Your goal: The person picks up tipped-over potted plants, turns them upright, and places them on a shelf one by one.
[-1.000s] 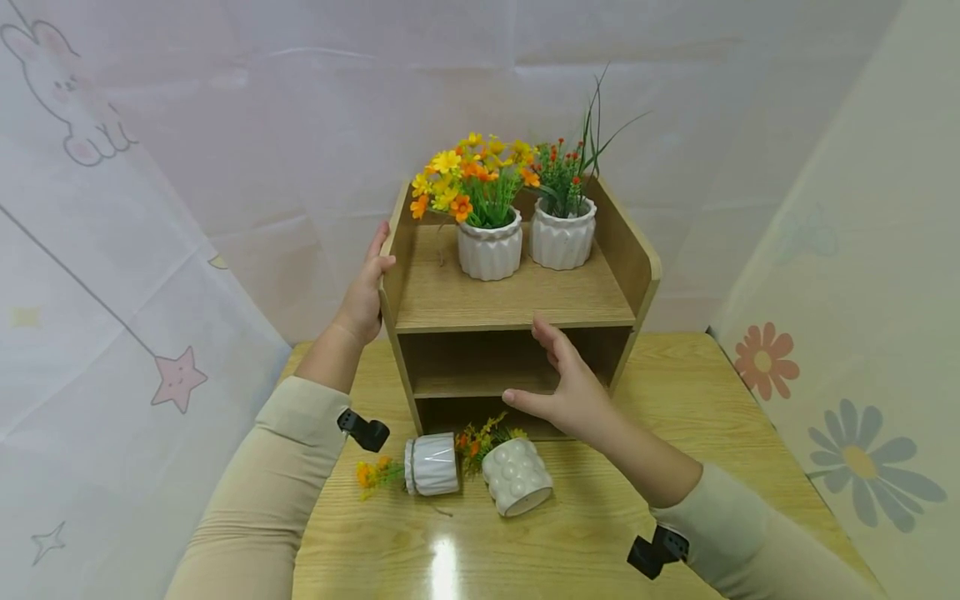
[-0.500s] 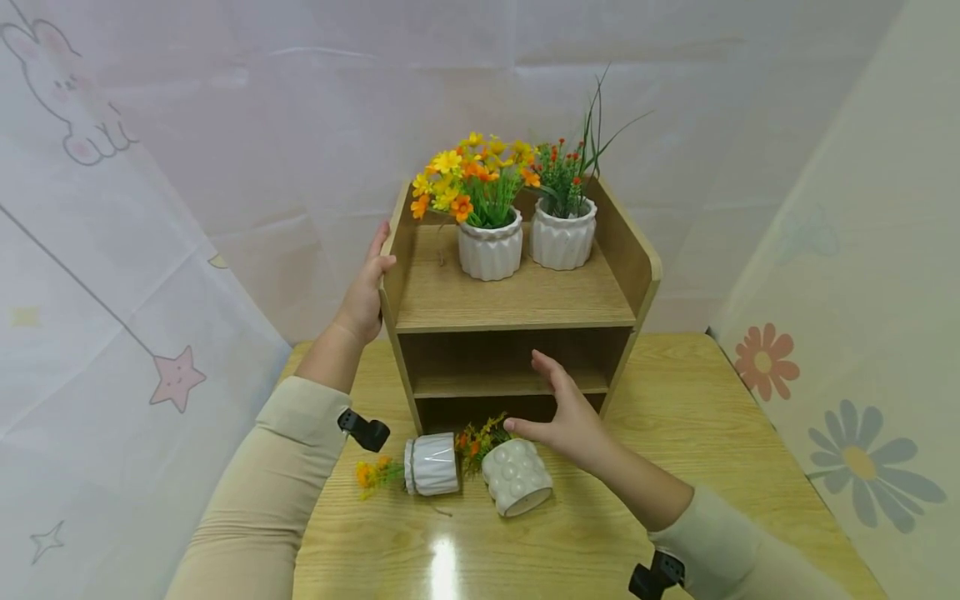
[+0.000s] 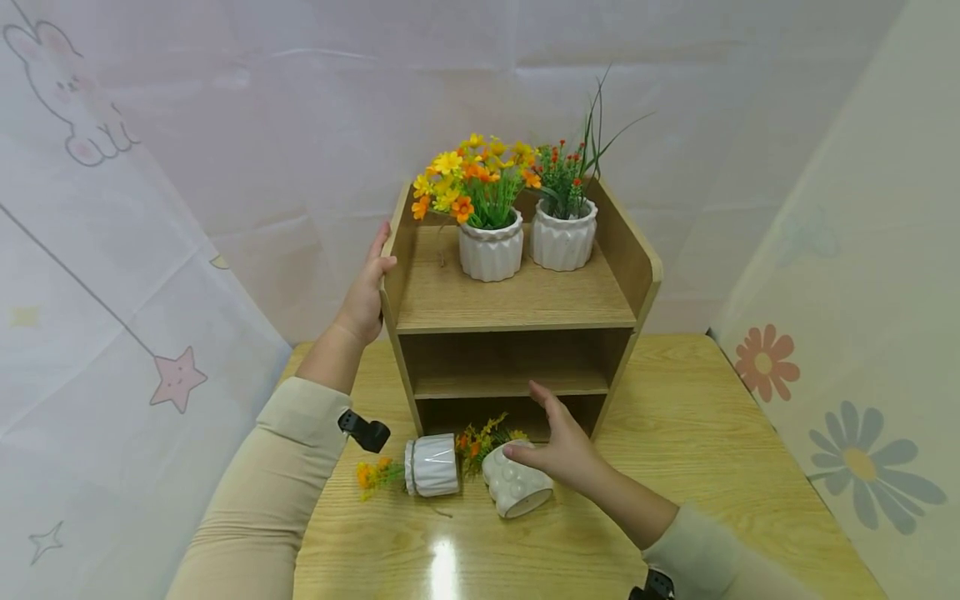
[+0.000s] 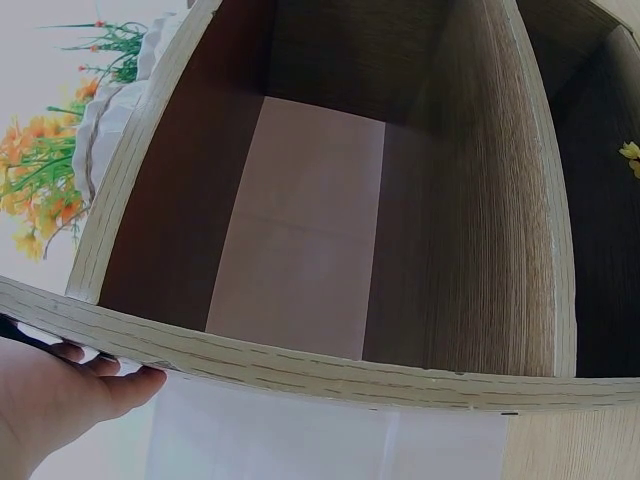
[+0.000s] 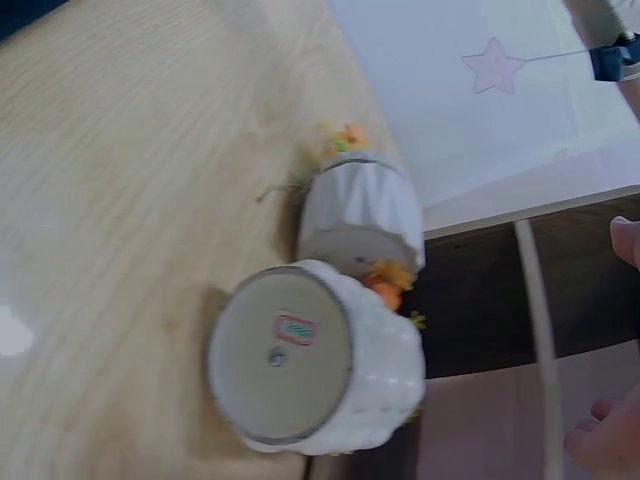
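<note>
My left hand point(image 3: 363, 296) rests against the outer left side of a wooden shelf point(image 3: 517, 304), fingers extended along the panel; the left wrist view shows its fingertips at the panel's edge. My right hand point(image 3: 562, 442) is in front of the lower shelves, thumb and fingers spread apart with nothing between them. Its thumb overlaps a bubbly white pot point(image 3: 519, 483) lying on its side with small orange and yellow flowers point(image 3: 480, 440). Left of that pot lies a ribbed white pot point(image 3: 432, 465), also tipped over, its flowers point(image 3: 375, 475) pointing left.
Two white pots stand upright on the shelf's top, one with yellow and orange flowers point(image 3: 476, 179), the other with red blossoms and long grass point(image 3: 564, 237). The shelf stands on a wooden table point(image 3: 675, 417). Printed cloth walls point(image 3: 112, 275) enclose the table at the back and sides.
My right hand has moved down from the top shelf's front edge to the bubbly white pot, staying spread. The left hand and the pots have kept their places.
</note>
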